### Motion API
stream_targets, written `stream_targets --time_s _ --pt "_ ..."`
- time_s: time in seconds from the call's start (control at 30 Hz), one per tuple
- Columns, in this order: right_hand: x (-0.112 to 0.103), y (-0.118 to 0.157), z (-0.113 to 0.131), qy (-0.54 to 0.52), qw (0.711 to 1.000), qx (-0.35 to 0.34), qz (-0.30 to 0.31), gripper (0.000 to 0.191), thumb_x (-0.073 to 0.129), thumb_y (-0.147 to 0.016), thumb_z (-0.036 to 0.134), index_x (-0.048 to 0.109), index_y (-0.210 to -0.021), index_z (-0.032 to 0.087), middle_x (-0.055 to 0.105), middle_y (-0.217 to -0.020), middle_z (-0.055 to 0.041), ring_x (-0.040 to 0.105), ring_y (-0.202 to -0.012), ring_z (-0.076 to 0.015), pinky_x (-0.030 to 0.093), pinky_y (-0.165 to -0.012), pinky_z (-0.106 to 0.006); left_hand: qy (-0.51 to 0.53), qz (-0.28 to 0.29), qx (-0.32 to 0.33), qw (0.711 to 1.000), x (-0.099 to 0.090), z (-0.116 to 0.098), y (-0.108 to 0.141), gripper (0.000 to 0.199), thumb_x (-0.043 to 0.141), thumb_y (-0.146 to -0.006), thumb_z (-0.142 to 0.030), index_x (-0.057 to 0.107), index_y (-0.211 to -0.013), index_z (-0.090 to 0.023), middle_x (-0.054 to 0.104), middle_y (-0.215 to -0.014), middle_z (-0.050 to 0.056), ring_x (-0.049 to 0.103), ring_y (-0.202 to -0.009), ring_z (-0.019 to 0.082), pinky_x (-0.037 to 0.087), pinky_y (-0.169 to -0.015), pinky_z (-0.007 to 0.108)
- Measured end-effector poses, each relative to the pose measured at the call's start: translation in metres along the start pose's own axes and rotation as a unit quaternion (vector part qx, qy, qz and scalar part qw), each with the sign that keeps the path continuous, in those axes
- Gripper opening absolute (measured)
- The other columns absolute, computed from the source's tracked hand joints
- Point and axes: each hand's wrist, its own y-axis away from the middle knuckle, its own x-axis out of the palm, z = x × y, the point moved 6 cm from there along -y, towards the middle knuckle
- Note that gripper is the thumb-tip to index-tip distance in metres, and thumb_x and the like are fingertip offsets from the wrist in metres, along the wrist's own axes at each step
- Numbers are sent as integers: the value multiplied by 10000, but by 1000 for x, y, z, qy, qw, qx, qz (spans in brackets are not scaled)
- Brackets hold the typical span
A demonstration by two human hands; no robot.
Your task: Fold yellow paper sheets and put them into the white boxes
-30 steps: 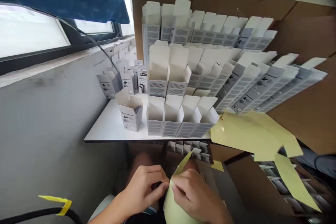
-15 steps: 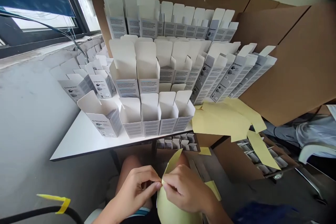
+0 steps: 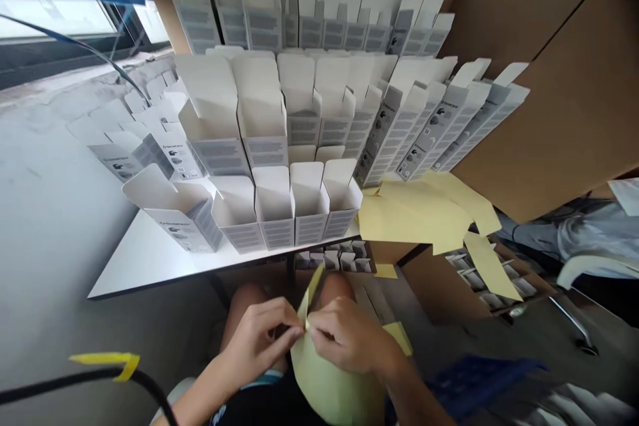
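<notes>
Over my lap is a yellow sheet (image 3: 324, 383) that looks like paper, curved at the bottom, with a narrow pointed part rising above my fingers. My left hand (image 3: 262, 339) is closed in a pinch on its left edge. Right beside it, the thumb and fingers of my right hand (image 3: 347, 339) pinch the same sheet, and the fingertips of both hands nearly meet. What lies exactly between the fingertips is hidden.
Rows of open-topped white boxes (image 3: 272, 219) stand on the white table (image 3: 130, 263). More yellow sheets (image 3: 414, 216) lie at its right end. Below are a carton of boxes (image 3: 439, 289), a chair (image 3: 599, 273) and a blue item (image 3: 474, 386). A black cable (image 3: 64, 379) crosses lower left.
The camera view has tilted down a little and shifted. Both hands keep their pinch on the yellow sheet, whose pointed upper part now looks narrower.
</notes>
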Motion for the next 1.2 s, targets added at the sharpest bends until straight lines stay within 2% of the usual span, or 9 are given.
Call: stream_targets --time_s 0.1,0.2,0.4,0.53,0.7,0.83,0.97,1.2 --pt "-6 0 1 -9 999 -22 -32 222 486 -851 122 379 -658 150 388 -585 44 311 -549 -56 159 -581 -258 -8 -57 -3 998 -6 -7 -5 60 670 -918 -199 694 -930 -145 676 -825 61 640 -751 139 506 -673 225" --pt "-9 1 3 4 997 -46 -62 222 469 -862 126 404 -651 147 412 -586 38 298 -554 -62 167 -588 -268 -29 -84 9 996 -9 -15 -11 52 688 -906 -182 712 -925 -141 695 -836 67 668 -759 139 540 -678 222" --pt "-10 5 8 20 993 -82 -81 221 458 -863 119 458 -644 146 434 -575 27 290 -554 -73 168 -569 -275 -123 -104 105 981 -9 -34 -13 67 690 -883 -135 720 -942 -150 736 -827 53 700 -725 131 558 -657 211" --pt "-10 7 9 34 992 -84 -91 239 441 -872 108 435 -637 150 403 -560 27 287 -548 -74 174 -570 -276 -100 -87 107 985 -9 -33 -12 107 715 -874 -147 721 -981 -145 741 -867 70 712 -767 145 566 -669 218" --pt "-8 7 11 54 986 -112 -107 283 444 -906 119 390 -631 161 398 -558 31 284 -543 -75 190 -572 -270 -72 -65 88 991 -9 -27 -8 131 640 -910 -127 721 -1009 -149 737 -871 78 700 -767 148 559 -674 235" --pt "-7 5 14 56 983 -127 -118 270 443 -887 87 383 -635 162 404 -554 32 293 -544 -75 200 -573 -264 -68 -75 68 993 -9 -23 -4 108 652 -889 -109 706 -976 -145 722 -848 71 680 -757 144 543 -676 236" --pt "-4 3 13 65 984 -113 -120 275 441 -890 92 385 -631 163 402 -558 29 291 -546 -78 207 -574 -270 -44 -83 -3 996 -9 -16 0 54 636 -899 -135 685 -882 -148 694 -804 54 644 -720 131 522 -674 233" --pt "-3 2 7 42 990 -81 -104 303 438 -900 126 314 -628 171 329 -569 33 261 -540 -76 183 -564 -290 65 -108 -118 985 -9 5 3 174 611 -943 -246 665 -821 -135 676 -777 53 619 -714 133 499 -648 226"
